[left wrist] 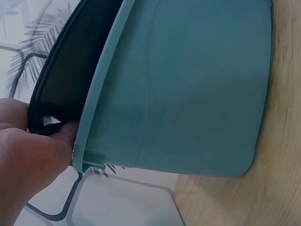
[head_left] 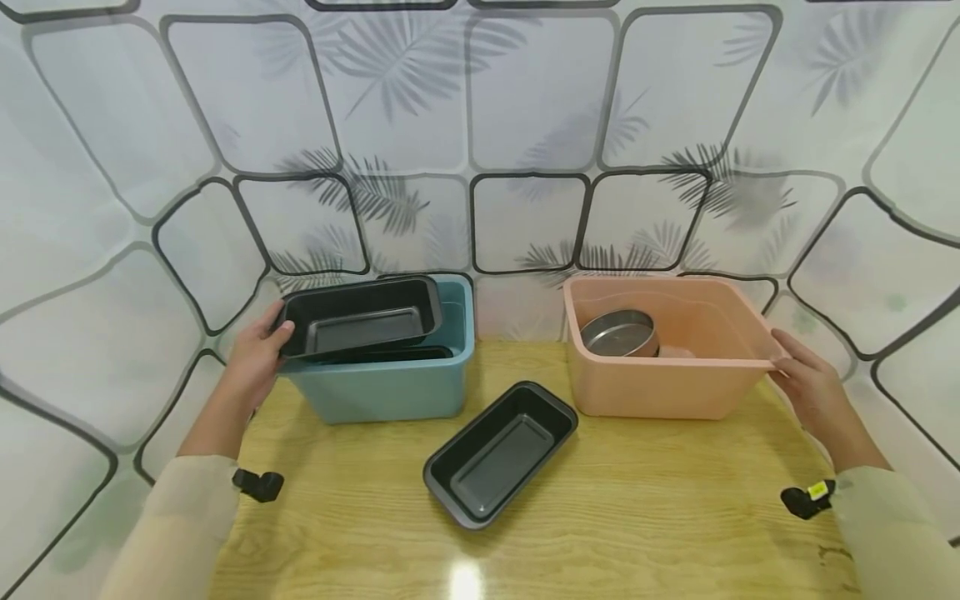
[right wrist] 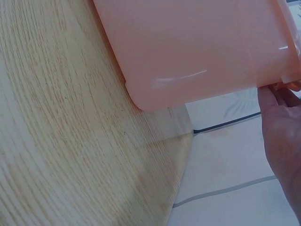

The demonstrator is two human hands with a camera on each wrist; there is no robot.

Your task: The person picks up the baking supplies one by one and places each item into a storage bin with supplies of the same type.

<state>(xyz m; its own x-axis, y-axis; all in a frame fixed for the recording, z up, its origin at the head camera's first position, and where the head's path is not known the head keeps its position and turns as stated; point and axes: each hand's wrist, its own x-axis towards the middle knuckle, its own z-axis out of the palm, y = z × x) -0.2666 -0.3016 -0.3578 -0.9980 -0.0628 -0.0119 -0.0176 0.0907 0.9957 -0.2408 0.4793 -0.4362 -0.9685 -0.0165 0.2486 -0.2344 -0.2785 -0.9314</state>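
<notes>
Pale sleeves (head_left: 176,525) lie nearest; my left hand (head_left: 253,354) pinches a black pan (head_left: 363,321) across the blue tub (head_left: 382,393), my right hand (head_left: 813,387) grips the peach tub (head_left: 652,392). I judge this is pan-shifting, next needing a steady pinch.

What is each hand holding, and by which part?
Left hand grips the left end of the black pan over the blue bin; right hand, right rim of the orange bin.

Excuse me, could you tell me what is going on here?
A person's left hand grips a black pan over the blue bin, which holds another dark item. Their right hand holds the rim of the pink bin, which contains a round metal tin. A second black pan lies on the table.
</notes>
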